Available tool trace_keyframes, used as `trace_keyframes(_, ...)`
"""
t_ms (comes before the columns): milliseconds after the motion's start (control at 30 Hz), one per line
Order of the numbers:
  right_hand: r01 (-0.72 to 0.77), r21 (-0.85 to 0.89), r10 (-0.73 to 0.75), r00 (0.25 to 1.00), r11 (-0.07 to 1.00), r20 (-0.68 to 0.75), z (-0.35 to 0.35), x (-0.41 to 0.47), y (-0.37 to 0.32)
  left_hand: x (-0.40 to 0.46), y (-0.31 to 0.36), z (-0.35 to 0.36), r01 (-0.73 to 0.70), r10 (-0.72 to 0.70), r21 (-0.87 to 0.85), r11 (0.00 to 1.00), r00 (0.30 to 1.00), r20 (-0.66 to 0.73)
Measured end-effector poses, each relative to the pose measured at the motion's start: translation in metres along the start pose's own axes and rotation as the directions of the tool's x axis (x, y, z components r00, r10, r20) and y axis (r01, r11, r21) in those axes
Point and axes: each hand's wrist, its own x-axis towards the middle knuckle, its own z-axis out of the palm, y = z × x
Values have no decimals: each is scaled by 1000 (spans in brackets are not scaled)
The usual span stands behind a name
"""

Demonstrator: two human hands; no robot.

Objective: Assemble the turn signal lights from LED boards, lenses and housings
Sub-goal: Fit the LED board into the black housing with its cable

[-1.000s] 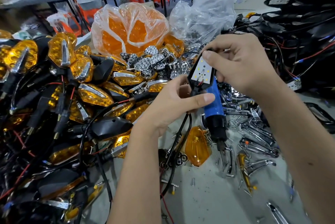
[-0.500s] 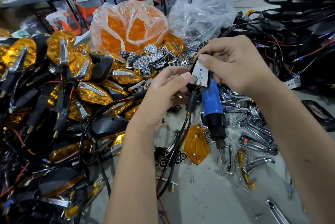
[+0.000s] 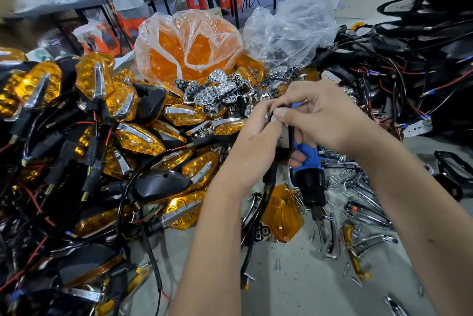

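Both hands are meeting just right of centre, working on one black housing [image 3: 282, 147] with its white LED board [image 3: 277, 121] seated inside. The left hand [image 3: 252, 144] is curling round the housing from nine o'clock; the right hand [image 3: 325, 121] is pinching the board's top edge with thumb and forefinger while its lower fingers are wrapping a blue electric screwdriver [image 3: 307, 170]. The assembly is probably light and rigid, the thin board fragile and its trailing wires floppy, so gripping the shell's sides looks safest. An amber lens [image 3: 282, 216] is lying on the tabletop [image 3: 294, 290] at six o'clock.

left hand [image 3: 252, 140], right hand [image 3: 330, 116], fingertips pinching together
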Motion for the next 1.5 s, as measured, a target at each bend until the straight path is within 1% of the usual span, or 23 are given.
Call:
trace_keyframes(67,-10,-3,10,1000,1000,17,-3,-1,1,0,0,0,7,-8,57,998,1000,4)
trace_keyframes(133,-23,0,23,999,1000,37,-6,-1,2,1,-2,3,16,-14,111,994,1000,-20)
trace_keyframes(267,-24,92,26,999,996,-29,-5,-1,0,5,-3,7,0,20,184,983,994,-110)
trace_keyframes(333,-21,141,27,999,990,-38,-4,-1,-1,5,-5,5,-4,37,210,978,987,-154)
trace_keyframes(467,-31,102,35,999,994,-35,-3,0,-2,5,-8,3,-19,54,234,972,988,-144)
trace_keyframes(567,-49,111,54,998,993,-36,-3,0,-2,5,-8,2,-17,51,241,970,990,-134)
trace_keyframes(733,-73,85,78,995,994,-66,-2,2,-5,6,-4,1,-48,104,297,954,979,-177)
trace_keyframes(767,-68,62,74,993,996,-91,0,4,-5,6,-3,1,-47,111,312,949,976,-189)
trace_keyframes(833,-52,-85,36,983,995,-178,7,8,-2,6,-1,-3,-31,116,349,937,967,-226)
trace_keyframes(900,-68,-262,-3,965,963,-262,15,15,0,5,-2,-11,-9,110,330,944,951,-289)
trace_keyframes(967,-81,-369,-29,958,926,-285,25,28,-1,4,-2,-20,13,102,296,955,924,-369)
trace_keyframes(1067,-28,-514,-86,977,857,-197,48,57,-5,4,-4,-35,39,83,234,971,869,-488)
trace_keyframes(1133,15,-673,-92,993,739,-79,65,77,-6,4,-5,-42,35,79,192,981,828,-556)
trace_keyframes(1167,60,-734,-85,996,676,3,73,86,-6,4,-5,-45,28,82,177,984,807,-585)
trace_keyframes(1233,180,-769,-86,983,614,161,87,98,-6,3,-5,-51,-1,94,146,989,770,-631)
trace_keyframes(1300,273,-764,-101,959,584,265,94,108,-7,2,-4,-55,-40,82,79,996,750,-657)
trace_keyframes(1333,291,-765,-114,954,574,277,96,113,-7,2,-3,-56,-52,67,42,998,747,-661)
trace_keyframes(1400,287,-775,-163,958,563,236,93,121,-5,1,-3,-56,-55,37,-6,998,751,-659)
trace_keyframes(1500,275,-761,-206,960,588,188,77,117,-5,1,-3,-55,-40,24,-8,999,748,-663)
